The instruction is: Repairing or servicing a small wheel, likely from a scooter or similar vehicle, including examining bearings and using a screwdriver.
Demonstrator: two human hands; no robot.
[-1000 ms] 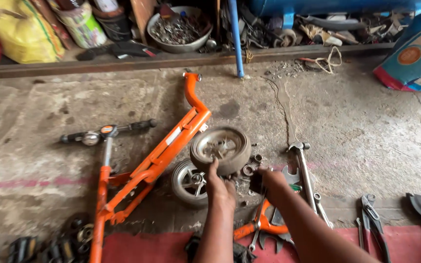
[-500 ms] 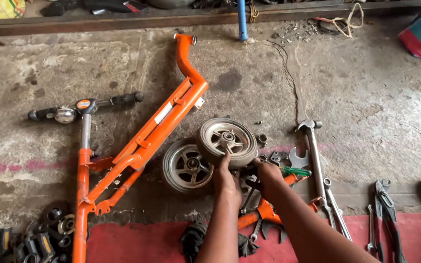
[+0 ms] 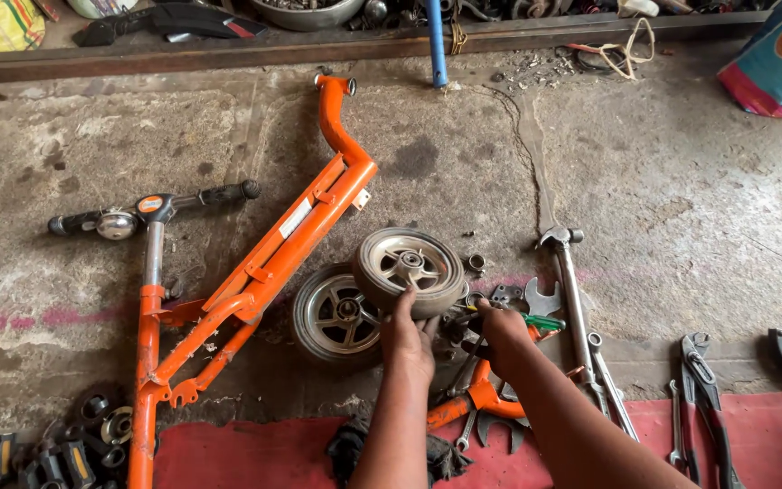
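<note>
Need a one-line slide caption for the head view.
Left hand grips a small grey wheel beside an orange frame; right hand among tools on concrete.

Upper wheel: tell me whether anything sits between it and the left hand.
Nothing does. The left hand already touches the upper wheel at its lower rim, fingers against the tyre. The right hand is beside it, over the small tools, apart from the wheel.
</note>
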